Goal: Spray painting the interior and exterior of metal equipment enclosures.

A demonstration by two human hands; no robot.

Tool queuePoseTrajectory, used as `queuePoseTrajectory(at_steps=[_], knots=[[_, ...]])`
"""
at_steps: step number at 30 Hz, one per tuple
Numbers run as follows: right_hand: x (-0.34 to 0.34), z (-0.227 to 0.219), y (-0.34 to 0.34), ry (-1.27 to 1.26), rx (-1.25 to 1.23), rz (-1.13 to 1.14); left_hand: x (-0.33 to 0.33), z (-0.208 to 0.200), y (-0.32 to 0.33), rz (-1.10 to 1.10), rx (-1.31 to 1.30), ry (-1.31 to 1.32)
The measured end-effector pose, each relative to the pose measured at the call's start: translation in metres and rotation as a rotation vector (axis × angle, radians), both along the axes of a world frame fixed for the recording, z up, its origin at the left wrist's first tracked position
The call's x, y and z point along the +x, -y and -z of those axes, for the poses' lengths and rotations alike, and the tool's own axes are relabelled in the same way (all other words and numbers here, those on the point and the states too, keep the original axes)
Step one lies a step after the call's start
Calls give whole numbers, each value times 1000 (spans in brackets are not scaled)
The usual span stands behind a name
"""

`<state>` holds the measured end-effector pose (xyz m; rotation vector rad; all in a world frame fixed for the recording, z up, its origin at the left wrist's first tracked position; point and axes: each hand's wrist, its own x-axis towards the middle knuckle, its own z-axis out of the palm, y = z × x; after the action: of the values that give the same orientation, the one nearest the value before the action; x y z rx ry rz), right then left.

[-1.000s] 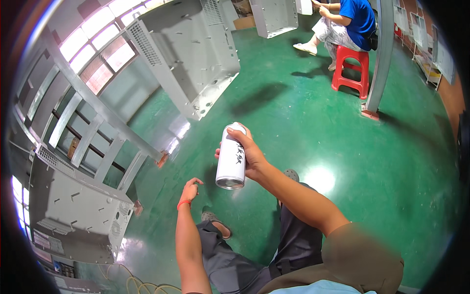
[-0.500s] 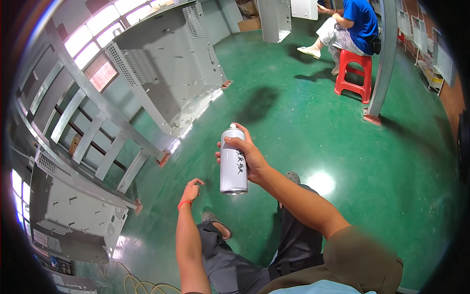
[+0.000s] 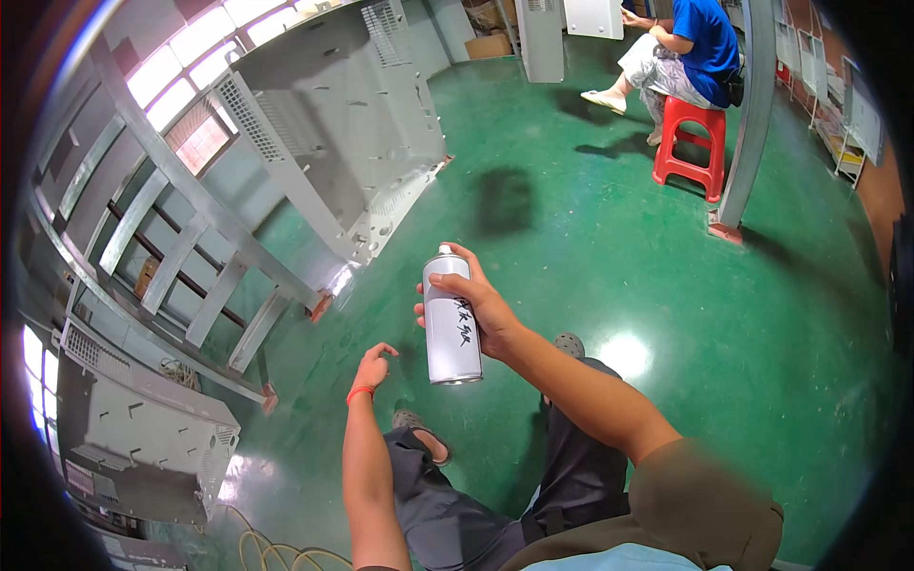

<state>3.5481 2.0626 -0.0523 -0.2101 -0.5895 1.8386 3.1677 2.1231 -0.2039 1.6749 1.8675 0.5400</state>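
While the right hand point(image 3: 487, 306) grips a white can point(image 3: 451, 344), left hand point(image 3: 374, 369) hangs unclenched. Red stool point(image 3: 695, 114) sits far right.

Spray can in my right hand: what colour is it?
The spray can is whitish with black markings; the head view shows it best.

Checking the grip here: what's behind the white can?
Fingers of the right hand pass behind the white can; their tips show past its left edge, with green floor beyond. The covered finger parts and whatever lies directly behind it cannot be seen.
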Motion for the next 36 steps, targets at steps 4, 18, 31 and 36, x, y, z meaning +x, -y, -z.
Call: queuePoseTrajectory(at_steps=[4,18,31,36], knots=[[0,1,-10,25,12,-9,-1,1,-11,25,37,-22],[33,-94,-141,436,726,1397,18,-6,-45,-22,-25,-36],[72,-188,-221,707,1117,1564,57,13,-81,2,54,-60],[74,-191,-226,795,1199,1478,82,16,-80,36,123,-18]])
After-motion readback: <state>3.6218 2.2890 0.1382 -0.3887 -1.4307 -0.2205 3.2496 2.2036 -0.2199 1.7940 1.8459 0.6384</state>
